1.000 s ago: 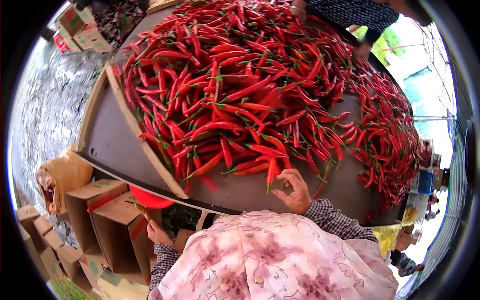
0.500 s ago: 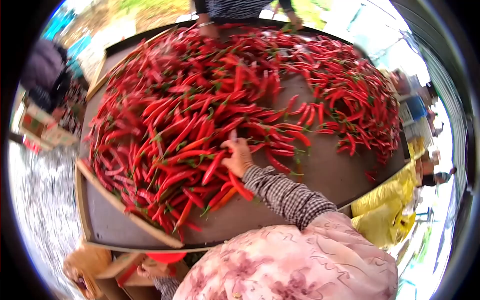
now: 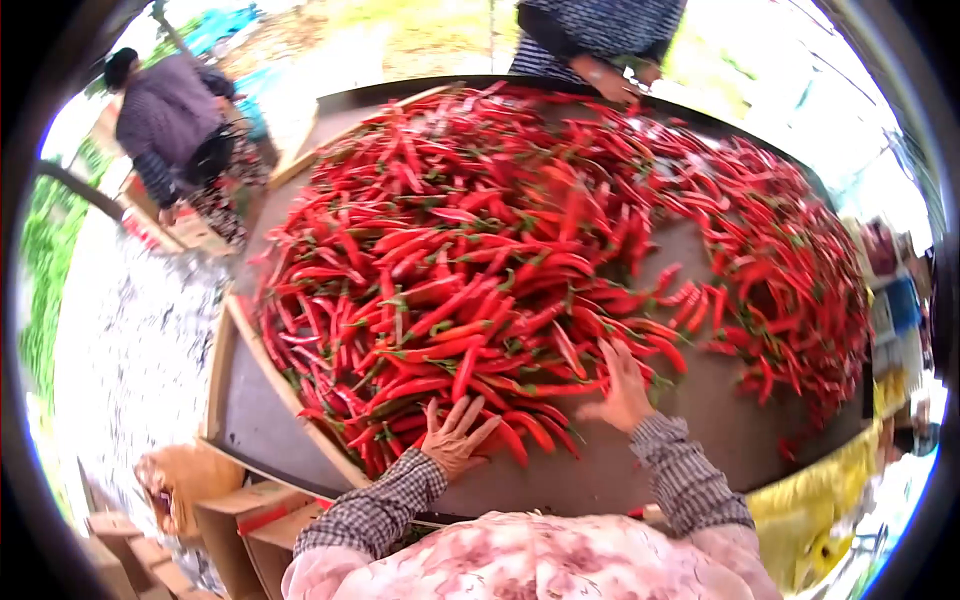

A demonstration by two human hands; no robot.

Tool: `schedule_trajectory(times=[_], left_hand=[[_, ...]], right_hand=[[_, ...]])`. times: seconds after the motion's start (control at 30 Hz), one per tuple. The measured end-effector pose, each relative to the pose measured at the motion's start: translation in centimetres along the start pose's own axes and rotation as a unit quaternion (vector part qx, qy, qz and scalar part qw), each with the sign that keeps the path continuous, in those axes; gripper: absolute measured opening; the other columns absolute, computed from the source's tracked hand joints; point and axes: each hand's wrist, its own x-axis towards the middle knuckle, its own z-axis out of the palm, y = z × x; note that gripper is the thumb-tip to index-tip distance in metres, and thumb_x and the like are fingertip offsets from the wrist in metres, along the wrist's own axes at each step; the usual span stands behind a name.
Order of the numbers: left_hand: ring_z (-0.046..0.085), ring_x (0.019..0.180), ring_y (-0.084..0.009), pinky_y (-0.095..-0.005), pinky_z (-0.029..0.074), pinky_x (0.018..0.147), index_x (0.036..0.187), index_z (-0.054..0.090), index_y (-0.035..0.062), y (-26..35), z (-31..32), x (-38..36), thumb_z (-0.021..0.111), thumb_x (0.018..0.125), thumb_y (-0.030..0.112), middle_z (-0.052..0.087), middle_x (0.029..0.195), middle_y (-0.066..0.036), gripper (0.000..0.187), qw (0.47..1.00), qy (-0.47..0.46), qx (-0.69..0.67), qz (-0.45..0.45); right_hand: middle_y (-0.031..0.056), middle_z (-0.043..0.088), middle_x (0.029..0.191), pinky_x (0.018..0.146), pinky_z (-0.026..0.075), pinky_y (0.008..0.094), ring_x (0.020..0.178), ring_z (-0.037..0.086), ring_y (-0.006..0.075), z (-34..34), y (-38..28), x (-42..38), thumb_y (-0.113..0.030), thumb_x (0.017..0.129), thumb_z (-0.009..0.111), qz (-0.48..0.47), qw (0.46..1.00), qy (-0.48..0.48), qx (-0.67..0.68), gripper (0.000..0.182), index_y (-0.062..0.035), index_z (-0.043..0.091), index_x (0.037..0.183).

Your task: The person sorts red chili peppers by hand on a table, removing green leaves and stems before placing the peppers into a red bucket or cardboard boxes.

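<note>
red chillies: heaped on brown table | left hand: fingers splayed at pile's near edge | right hand: apart from left, fingers extended beside chillies | co-worker: at table's far edge

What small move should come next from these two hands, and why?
Probably close the left hand on a nearby red chili pepper and lift it from the heap. That hand is spread open at the heap's near edge, apparently holding nothing; the right hand is open there too.
</note>
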Motion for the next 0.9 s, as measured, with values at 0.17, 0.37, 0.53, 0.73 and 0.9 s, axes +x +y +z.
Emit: schedule_trajectory(times=[0.17,0.37,0.53,0.73,0.9], left_hand=[[0.015,0.137,-0.0256,-0.0772,0.012,0.090,0.141,0.021,0.0330,-1.9,-0.2,1.3,0.056,0.077,0.055,0.011,0.150,-0.003,0.076,0.993,-0.115,0.016,0.030],[0.019,0.136,-0.0220,-0.0758,0.028,0.083,0.143,0.017,0.0287,-3.4,0.2,2.1,0.054,0.079,0.047,0.014,0.150,-0.001,0.076,0.996,-0.064,0.042,0.042],[0.021,0.135,-0.0216,-0.0741,0.032,0.081,0.143,0.017,0.0286,-4.6,0.9,2.8,0.053,0.080,0.049,0.014,0.150,-0.001,0.075,0.994,-0.048,0.081,0.052],[0.022,0.135,-0.0175,-0.0703,0.033,0.078,0.143,0.015,0.0281,-5.4,0.8,3.3,0.056,0.079,0.044,0.012,0.151,0.000,0.078,0.993,-0.023,0.081,0.077],[0.015,0.137,-0.0206,-0.0760,0.028,0.081,0.143,0.015,0.0249,-4.4,2.2,2.8,0.057,0.076,0.038,0.005,0.151,0.000,0.080,0.999,0.003,-0.022,0.026]], right_hand=[[0.0255,0.001,0.145,0.107,0.007,0.0562,0.134,0.003,0.0444,2.5,-1.6,0.5,-0.054,0.041,0.083,0.028,0.972,-0.167,-0.160,0.133,-0.0166,0.008,0.144],[0.0305,-0.019,0.141,0.106,0.006,0.0593,0.131,-0.010,0.0506,4.1,-3.2,2.7,-0.062,0.035,0.081,0.098,0.979,-0.145,-0.106,0.142,-0.0167,0.002,0.144],[0.0265,-0.021,0.142,0.107,0.010,0.0579,0.131,-0.012,0.0488,4.6,-3.3,4.7,-0.055,0.033,0.085,0.147,0.971,-0.161,-0.097,0.143,-0.0243,0.001,0.144],[0.0251,-0.016,0.144,0.104,0.014,0.0623,0.130,-0.012,0.0519,4.9,-4.5,6.4,-0.055,0.029,0.085,0.137,0.961,-0.202,-0.133,0.144,-0.0258,0.002,0.143],[0.0266,-0.010,0.144,0.107,0.013,0.0583,0.132,-0.005,0.0486,7.1,-1.0,6.2,-0.048,0.032,0.087,0.092,0.971,-0.152,-0.162,0.142,-0.0172,0.003,0.143]])
